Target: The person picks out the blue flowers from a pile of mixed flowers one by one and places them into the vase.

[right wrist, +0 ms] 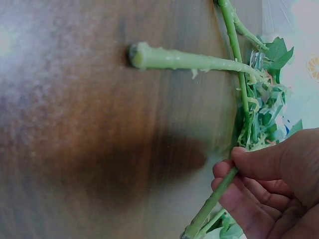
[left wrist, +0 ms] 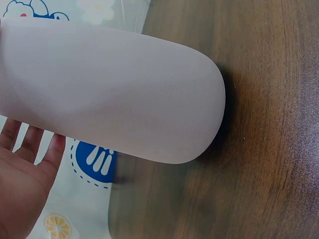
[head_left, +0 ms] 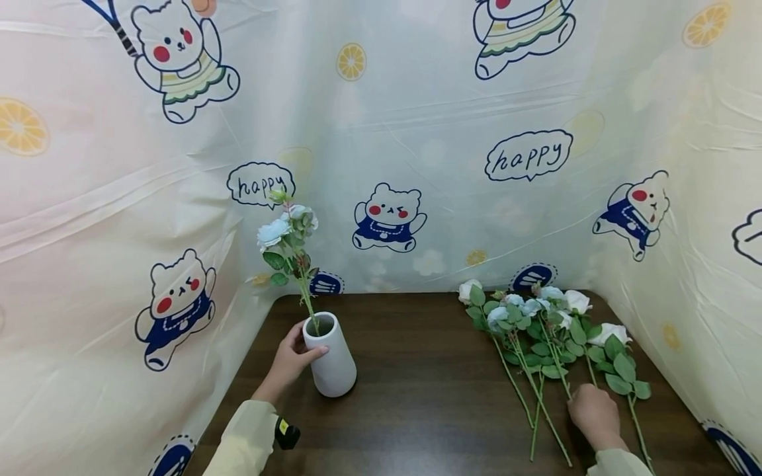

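Note:
On the left, a white vase (head_left: 335,367) holds a stem of light blue artificial roses (head_left: 275,233) with green leaves, leaning left. My left hand (head_left: 292,360) grips the vase near its mouth, thumb across the front. In the left wrist view, the smooth vase wall (left wrist: 124,89) fills much of the picture, with fingers (left wrist: 54,152) along its side. Over on the right, my right hand (head_left: 595,416) pinches a green flower stem (right wrist: 212,201) between thumb and fingers. Around it lie more artificial roses, white (head_left: 577,302) and light blue (head_left: 497,318).
The dark wooden table (head_left: 411,383) carries the vase and the loose flowers. Several stems (head_left: 538,390) cross one another beside my right hand, cut ends toward me. A patterned cloth (head_left: 440,218) hangs behind the table and along both sides.

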Tool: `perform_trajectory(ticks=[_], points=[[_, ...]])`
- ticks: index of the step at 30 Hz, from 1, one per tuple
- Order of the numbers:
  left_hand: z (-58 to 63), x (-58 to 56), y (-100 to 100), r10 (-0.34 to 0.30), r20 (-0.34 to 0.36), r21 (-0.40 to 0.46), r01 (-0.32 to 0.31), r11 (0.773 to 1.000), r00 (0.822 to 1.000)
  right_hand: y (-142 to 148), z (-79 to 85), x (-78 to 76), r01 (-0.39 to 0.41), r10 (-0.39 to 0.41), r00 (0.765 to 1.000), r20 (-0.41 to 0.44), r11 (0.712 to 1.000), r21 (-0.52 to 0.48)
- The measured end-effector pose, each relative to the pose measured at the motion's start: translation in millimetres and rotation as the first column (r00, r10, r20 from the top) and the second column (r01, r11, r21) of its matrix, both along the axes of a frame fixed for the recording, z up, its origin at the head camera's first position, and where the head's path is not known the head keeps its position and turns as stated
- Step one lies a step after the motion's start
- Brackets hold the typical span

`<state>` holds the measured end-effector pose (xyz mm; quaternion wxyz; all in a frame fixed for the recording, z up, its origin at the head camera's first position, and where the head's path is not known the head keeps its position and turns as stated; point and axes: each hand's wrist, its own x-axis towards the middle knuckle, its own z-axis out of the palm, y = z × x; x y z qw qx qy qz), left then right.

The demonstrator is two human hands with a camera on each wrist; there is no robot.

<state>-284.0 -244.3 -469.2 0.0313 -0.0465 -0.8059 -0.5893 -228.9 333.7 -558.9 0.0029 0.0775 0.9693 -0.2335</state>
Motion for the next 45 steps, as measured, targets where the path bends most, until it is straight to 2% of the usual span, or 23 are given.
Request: perform_trajectory(ticks=[10, 17, 23, 28, 36, 45], points=[[2.3, 0.7, 0.5, 0.005, 0.012, -0.011, -0.004, 1.000, 1.000, -0.2, 2.7, 1.3, 0.019, -0.020, 1.000, -0.018, 1.000, -0.007], [2.3, 1.2, 0.5, 0.007, 0.009, -0.017, -0.007, 1.000, 1.000, -0.2, 1.8, -2.0, 0.060, -0.058, 0.991, -0.124, 0.998, 0.014], [1.3, 0.6, 0.4, 0.007, 0.009, -0.018, -0.007, 1.000, 1.000, -2.3, 6.1, -5.9, 0.088, -0.086, 0.981, -0.175, 0.996, 0.003], [2.2, 1.1, 1.2, 0.004, 0.015, -0.012, -0.003, 1.000, 1.000, -4.8, 5.8, -5.9, 0.125, -0.125, 0.964, -0.234, 0.992, -0.013], [2.8, 1.7, 1.7, 0.008, 0.014, -0.012, -0.007, 1.000, 1.000, -9.1, 10.0, -6.6, 0.151, -0.158, 0.924, -0.349, 0.987, -0.049], [3.8, 3.1, 2.2, 0.016, 0.027, -0.011, -0.016, 1.000, 1.000, -20.7, 18.1, -10.6, 0.162, -0.177, 0.829, -0.531, 0.984, -0.074]])
